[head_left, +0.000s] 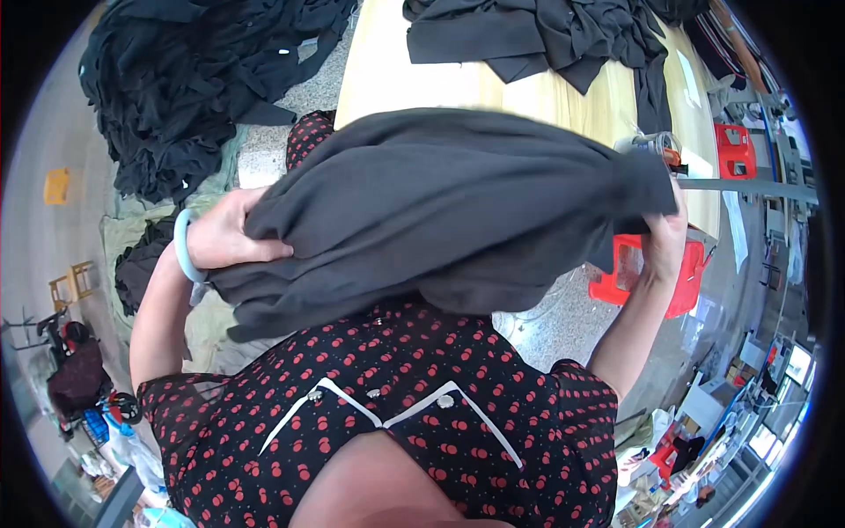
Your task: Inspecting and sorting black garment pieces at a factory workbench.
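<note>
A dark grey garment [440, 194] is stretched between my two hands, lifted in front of my chest. My left hand [231, 236], with a pale bangle on its wrist, grips the gathered left end, thumb on top of the cloth. At the narrower right end, which looks like a cuff or band, my right hand [664, 231] is closed round the fabric. Most of the right fingers are hidden behind the cloth. The garment hangs in loose folds, and its exact kind is not clear.
Ahead stands a light wooden table [378, 75] with a heap of dark garments [537, 35] on its far part. A large pile of black cloth [202, 79] lies on the floor at left. A red plastic stool [629, 273] is at right, below the table edge.
</note>
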A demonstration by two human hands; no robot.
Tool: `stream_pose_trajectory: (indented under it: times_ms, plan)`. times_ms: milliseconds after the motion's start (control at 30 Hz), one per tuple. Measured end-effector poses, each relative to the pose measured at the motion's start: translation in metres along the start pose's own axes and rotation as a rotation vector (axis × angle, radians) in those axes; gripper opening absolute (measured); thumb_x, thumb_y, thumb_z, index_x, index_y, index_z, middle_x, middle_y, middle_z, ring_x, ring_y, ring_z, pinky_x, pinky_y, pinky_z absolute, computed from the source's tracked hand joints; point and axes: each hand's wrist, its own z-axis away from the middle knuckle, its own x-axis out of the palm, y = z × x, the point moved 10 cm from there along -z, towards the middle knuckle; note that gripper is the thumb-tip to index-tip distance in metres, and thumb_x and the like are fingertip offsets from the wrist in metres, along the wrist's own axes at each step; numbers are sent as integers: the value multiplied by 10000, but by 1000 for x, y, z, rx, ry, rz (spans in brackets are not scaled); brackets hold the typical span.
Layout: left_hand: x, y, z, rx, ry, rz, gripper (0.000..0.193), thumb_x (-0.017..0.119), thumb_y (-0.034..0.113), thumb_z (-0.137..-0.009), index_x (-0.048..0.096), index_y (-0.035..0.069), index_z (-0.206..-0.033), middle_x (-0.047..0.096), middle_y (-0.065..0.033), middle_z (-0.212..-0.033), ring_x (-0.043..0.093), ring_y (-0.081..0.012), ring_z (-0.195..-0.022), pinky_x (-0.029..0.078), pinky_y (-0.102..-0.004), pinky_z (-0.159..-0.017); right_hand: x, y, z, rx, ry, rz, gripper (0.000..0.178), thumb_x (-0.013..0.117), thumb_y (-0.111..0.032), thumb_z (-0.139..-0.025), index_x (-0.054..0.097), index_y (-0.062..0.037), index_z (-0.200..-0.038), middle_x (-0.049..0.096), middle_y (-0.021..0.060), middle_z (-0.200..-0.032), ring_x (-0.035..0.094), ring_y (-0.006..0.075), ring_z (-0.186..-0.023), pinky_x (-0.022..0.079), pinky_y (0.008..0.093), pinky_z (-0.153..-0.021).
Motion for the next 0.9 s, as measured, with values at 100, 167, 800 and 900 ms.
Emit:
stream_pose_trajectory:
  times_ms: [100,167,800,900]
  plan:
    - [13,11,-16,270,209,-548,605,653,83,-588,457,-12,-1152,522,-176,-1086,499,-323,-1026,380,-361,-903,0,45,20,150,-123,199,223,564,-74,-824,590,9,-1029,601,32,-942,538,77,-869,411,193,-763]
    - [42,-36,-43,69,146,-746,714,620,112,-605,354,23,-1262,440,-224,-1176,421,-360,-1112,315,-379,-973,13,109,39,418,-193,258,289,539,-56,-839,557,-20,-1125,595,38,-961,538,98,-905,421,222,-805]
    - [137,34,-129,557,163,-983,315,683,201,-649,550,40,-886,469,-95,-857,471,-257,-828,384,-332,-761,99,220,109,547,-588,730,306,690,-217,-679,574,-16,-877,605,135,-936,570,207,-929,428,282,-821]
    - [130,50,-118,695,151,-960,247,654,116,-669,531,22,-862,491,-104,-846,492,-283,-813,407,-338,-738,93,199,101,608,-485,624,206,662,-156,-708,539,-23,-806,605,94,-872,569,186,-862,435,283,-778]
